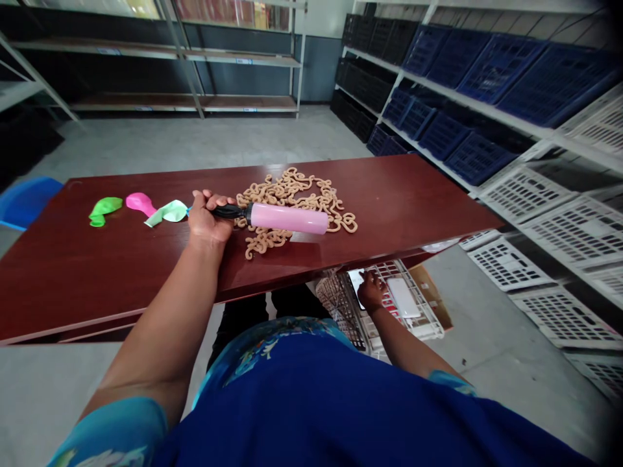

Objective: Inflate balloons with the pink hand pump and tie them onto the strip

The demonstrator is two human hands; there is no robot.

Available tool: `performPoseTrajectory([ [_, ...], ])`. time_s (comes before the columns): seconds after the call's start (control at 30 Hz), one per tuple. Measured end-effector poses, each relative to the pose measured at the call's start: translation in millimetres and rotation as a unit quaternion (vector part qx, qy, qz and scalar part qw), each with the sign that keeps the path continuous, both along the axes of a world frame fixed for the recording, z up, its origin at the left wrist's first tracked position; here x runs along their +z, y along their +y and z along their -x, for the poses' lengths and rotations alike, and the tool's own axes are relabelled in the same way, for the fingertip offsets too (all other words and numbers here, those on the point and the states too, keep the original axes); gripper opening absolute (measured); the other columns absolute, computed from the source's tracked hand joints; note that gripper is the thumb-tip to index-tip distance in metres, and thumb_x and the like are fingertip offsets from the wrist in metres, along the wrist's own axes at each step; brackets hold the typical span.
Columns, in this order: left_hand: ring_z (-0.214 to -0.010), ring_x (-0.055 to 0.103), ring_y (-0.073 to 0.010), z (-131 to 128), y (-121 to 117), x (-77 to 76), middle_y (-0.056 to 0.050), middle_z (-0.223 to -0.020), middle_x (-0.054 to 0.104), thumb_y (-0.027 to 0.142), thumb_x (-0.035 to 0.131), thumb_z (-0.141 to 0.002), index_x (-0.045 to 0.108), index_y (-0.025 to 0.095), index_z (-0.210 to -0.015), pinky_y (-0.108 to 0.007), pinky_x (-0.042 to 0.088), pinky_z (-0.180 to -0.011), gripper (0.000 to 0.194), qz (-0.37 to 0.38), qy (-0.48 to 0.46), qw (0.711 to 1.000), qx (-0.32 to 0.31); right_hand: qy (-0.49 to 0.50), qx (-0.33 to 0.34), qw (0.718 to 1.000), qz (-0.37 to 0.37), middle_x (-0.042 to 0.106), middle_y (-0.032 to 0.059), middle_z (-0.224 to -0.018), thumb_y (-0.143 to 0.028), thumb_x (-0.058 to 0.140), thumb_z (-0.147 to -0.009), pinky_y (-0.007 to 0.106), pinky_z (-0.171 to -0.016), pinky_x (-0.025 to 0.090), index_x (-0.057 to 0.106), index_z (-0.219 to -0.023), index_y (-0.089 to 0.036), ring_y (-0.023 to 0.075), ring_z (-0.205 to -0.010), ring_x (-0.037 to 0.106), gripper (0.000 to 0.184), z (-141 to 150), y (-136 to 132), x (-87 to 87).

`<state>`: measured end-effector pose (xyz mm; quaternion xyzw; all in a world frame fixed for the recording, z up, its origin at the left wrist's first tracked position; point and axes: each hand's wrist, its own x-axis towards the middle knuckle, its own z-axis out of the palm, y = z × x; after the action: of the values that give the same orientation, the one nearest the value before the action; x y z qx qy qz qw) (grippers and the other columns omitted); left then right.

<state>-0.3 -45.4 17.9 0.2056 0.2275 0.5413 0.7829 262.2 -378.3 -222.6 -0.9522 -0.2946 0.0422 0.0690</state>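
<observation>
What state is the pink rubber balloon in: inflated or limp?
Limp: the pink balloon lies small and slack on the glossy reddish-brown table.

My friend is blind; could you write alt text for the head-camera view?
A left hand holds a pink pump over a reddish table, near tan curls and three limp balloons. The right hand is at a white crate, lower down.

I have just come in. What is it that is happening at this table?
A person is holding a pink pump by its black end in the left hand, in front of a heap of tan curly pieces on the table. A green balloon, a pink balloon and a pale green balloon lie limp there. The right hand is below the tabletop, at a white crate; its grip is unclear.
</observation>
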Motion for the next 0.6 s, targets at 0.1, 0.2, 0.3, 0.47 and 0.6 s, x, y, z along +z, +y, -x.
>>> performPoseTrajectory([
  [0.1, -0.039, 0.040, -0.0075, 0, 0, -0.7, 0.008, -0.039, 0.027, 0.040, 0.035, -0.090, 0.039, 0.019, -0.063, -0.022, 0.045, -0.058, 0.034, 0.008, -0.001, 1.000, -0.003, -0.006, 0.002, 1.000, 0.003, 0.045, 0.0131, -0.130, -0.010, 0.030, -0.077, 0.046, -0.099, 0.015, 0.045, -0.123, -0.015, 0.0218, -0.125, 0.029, 0.049, 4, 3, 2.9],
  [0.2, -0.038, 0.040, -0.0077, 0, 0, -0.7, 0.008, -0.039, 0.027, 0.040, 0.033, -0.090, 0.040, 0.019, -0.063, -0.022, 0.045, -0.057, 0.035, 0.014, -0.022, 1.000, -0.006, -0.011, -0.007, 1.000, -0.002, 0.046, 0.0142, -0.128, -0.010, 0.031, -0.077, 0.047, -0.099, 0.016, 0.045, -0.124, -0.013, 0.0223, -0.124, 0.031, 0.049, 7, 4, 9.0],
  [0.3, -0.038, 0.040, -0.0080, 0, -1, 0.1, 0.008, -0.039, 0.026, 0.040, 0.034, -0.090, 0.039, 0.018, -0.063, -0.023, 0.045, -0.056, 0.035, 0.023, -0.033, 0.999, -0.005, 0.002, 0.008, 1.000, 0.008, 0.047, 0.0158, -0.128, -0.008, 0.033, -0.076, 0.048, -0.098, 0.019, 0.046, -0.122, -0.012, 0.0251, -0.122, 0.034, 0.047, 7, 4, 20.1],
  [0.47, -0.039, 0.040, -0.0078, -1, -3, 0.3, 0.008, -0.040, 0.027, 0.043, 0.039, -0.087, 0.040, 0.018, -0.064, -0.023, 0.045, -0.058, 0.034, 0.018, -0.042, 0.999, 0.002, 0.086, 0.144, 0.985, 0.028, 0.066, 0.0099, -0.095, -0.021, 0.043, -0.079, 0.032, -0.078, 0.040, 0.051, -0.117, -0.017, 0.0206, -0.090, 0.058, 0.039, 19, 13, 68.8],
  [0.6, -0.039, 0.039, -0.0078, -1, -2, -2.2, 0.008, -0.041, 0.027, 0.043, 0.038, -0.088, 0.041, 0.018, -0.064, -0.024, 0.045, -0.057, 0.034, 0.024, -0.061, 0.998, -0.015, 0.143, 0.392, 0.905, -0.090, 0.067, 0.0024, -0.078, -0.033, 0.045, -0.083, 0.023, -0.064, 0.042, 0.063, -0.094, -0.022, 0.0130, -0.068, 0.060, 0.024, 55, 29, 142.3],
])
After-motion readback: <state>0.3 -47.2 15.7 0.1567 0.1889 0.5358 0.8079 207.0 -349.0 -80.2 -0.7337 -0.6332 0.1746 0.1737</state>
